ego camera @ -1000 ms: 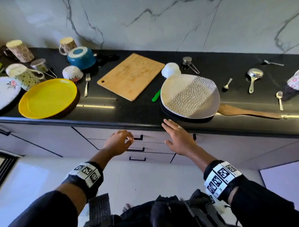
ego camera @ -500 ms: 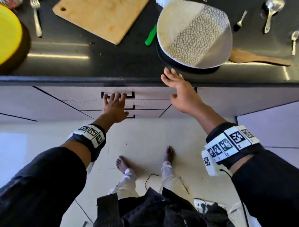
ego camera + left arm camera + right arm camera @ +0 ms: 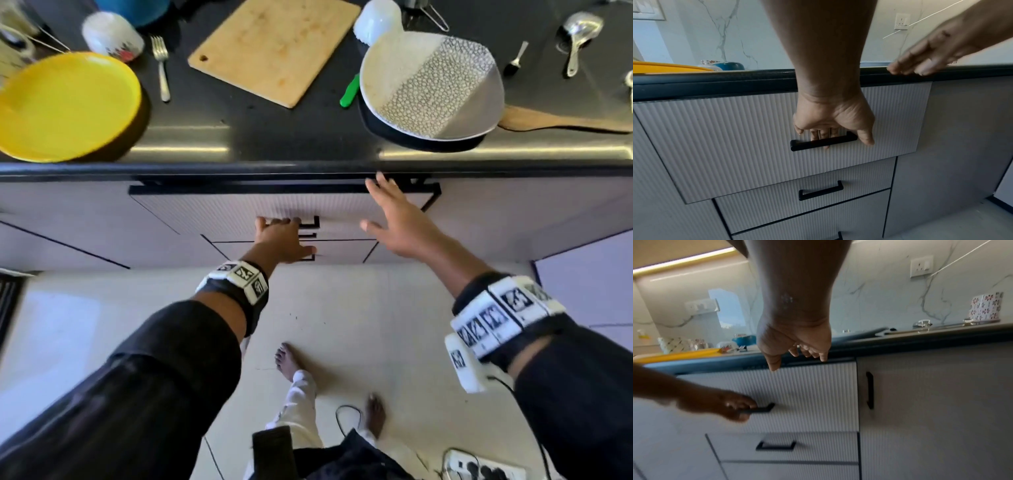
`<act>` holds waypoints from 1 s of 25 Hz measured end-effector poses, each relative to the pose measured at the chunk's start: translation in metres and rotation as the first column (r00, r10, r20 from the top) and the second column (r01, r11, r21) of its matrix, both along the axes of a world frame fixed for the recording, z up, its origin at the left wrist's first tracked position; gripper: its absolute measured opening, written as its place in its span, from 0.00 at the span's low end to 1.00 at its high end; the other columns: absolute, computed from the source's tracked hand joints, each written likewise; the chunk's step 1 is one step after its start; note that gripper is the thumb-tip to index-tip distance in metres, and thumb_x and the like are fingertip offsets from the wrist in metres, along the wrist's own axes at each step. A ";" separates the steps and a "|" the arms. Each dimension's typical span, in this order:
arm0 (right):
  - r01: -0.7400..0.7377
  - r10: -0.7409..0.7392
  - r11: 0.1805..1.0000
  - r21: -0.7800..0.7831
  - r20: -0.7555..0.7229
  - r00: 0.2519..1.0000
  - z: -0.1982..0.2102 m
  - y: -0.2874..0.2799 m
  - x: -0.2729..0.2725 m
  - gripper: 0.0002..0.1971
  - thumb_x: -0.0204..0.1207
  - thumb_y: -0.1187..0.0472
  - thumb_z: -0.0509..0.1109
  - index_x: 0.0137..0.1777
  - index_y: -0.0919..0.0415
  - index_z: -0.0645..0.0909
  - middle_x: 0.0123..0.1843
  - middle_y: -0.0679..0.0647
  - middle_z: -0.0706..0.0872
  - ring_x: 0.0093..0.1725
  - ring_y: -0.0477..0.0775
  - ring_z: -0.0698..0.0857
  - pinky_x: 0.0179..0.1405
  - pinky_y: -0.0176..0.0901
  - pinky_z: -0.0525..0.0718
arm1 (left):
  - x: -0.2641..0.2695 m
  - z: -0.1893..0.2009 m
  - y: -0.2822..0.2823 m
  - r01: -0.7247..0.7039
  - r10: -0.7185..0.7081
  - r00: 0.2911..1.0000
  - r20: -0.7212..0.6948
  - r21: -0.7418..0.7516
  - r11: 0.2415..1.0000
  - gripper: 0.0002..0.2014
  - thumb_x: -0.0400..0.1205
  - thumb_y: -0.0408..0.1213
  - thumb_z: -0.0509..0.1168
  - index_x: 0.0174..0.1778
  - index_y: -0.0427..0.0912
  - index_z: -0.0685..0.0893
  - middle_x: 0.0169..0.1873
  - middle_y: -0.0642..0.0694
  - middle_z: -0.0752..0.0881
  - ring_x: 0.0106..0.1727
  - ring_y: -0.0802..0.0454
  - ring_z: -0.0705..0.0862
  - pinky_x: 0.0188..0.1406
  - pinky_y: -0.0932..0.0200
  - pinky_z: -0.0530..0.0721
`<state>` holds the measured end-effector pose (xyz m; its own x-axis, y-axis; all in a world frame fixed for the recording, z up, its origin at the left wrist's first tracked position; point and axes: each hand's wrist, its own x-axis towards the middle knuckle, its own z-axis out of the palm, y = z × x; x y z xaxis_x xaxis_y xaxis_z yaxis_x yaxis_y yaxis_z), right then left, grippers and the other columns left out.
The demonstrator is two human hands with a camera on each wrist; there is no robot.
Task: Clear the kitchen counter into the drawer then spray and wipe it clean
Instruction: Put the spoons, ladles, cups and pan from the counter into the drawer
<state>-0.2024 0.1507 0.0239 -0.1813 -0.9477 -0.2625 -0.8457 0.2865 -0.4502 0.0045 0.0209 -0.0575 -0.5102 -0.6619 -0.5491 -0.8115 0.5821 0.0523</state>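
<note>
My left hand (image 3: 281, 236) grips the black handle (image 3: 824, 142) of the top drawer (image 3: 239, 209), fingers hooked behind the bar and thumb at its right end. The ribbed white drawer front (image 3: 725, 138) stands out a little from the cabinet, with a dark gap under the counter edge. My right hand (image 3: 394, 219) is open with fingers spread, its tips at the black counter edge (image 3: 308, 168) above the drawer's right corner. On the black counter (image 3: 274, 137) lie a yellow plate (image 3: 65, 106), a wooden cutting board (image 3: 274, 48), a fork (image 3: 161, 65) and a patterned white plate (image 3: 431, 85).
A wooden spatula (image 3: 561, 121), a green-handled tool (image 3: 349, 90), a white bowl (image 3: 376, 20), a ladle (image 3: 577, 34) and a small spoon (image 3: 515, 60) lie at the right. Two lower drawers (image 3: 807, 191) sit beneath. My bare feet (image 3: 287, 359) and a power strip (image 3: 479, 469) are on the floor.
My left hand has closed round the top drawer's handle and the drawer has come out slightly. The right hand stays at the counter edge. The head view has shifted.
</note>
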 end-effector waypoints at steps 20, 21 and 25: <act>-0.148 0.113 0.983 0.110 0.276 0.955 -0.015 0.174 -0.002 0.14 0.59 0.50 0.88 0.33 0.55 0.87 0.34 0.47 0.90 0.39 0.48 0.88 0.44 0.52 0.89 | 0.074 0.055 0.245 -0.288 0.271 0.947 -0.171 -0.082 0.954 0.32 0.81 0.71 0.43 0.71 0.59 0.77 0.71 0.48 0.77 0.76 0.43 0.68 0.78 0.41 0.55; -0.170 0.123 0.976 0.139 0.298 0.947 -0.016 0.179 -0.001 0.15 0.57 0.49 0.89 0.33 0.56 0.87 0.34 0.47 0.90 0.39 0.48 0.88 0.43 0.50 0.88 | 0.076 0.056 0.252 -0.300 0.293 0.947 -0.129 -0.035 0.953 0.34 0.80 0.72 0.41 0.72 0.60 0.77 0.72 0.47 0.77 0.77 0.42 0.67 0.79 0.39 0.53; -0.261 0.143 0.932 0.251 0.407 0.902 -0.015 0.207 0.013 0.17 0.54 0.48 0.89 0.35 0.58 0.90 0.34 0.48 0.92 0.37 0.45 0.89 0.40 0.43 0.86 | 0.076 0.062 0.284 -0.348 0.346 0.938 0.036 0.093 0.933 0.33 0.79 0.73 0.40 0.72 0.65 0.75 0.76 0.44 0.71 0.79 0.36 0.62 0.77 0.33 0.49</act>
<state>-0.1897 0.3577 0.0085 0.1736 -0.8221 -0.5423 -0.6829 0.2963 -0.6678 0.0810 0.3044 0.0045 -0.2472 -0.7391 -0.6266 -0.9634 0.2569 0.0769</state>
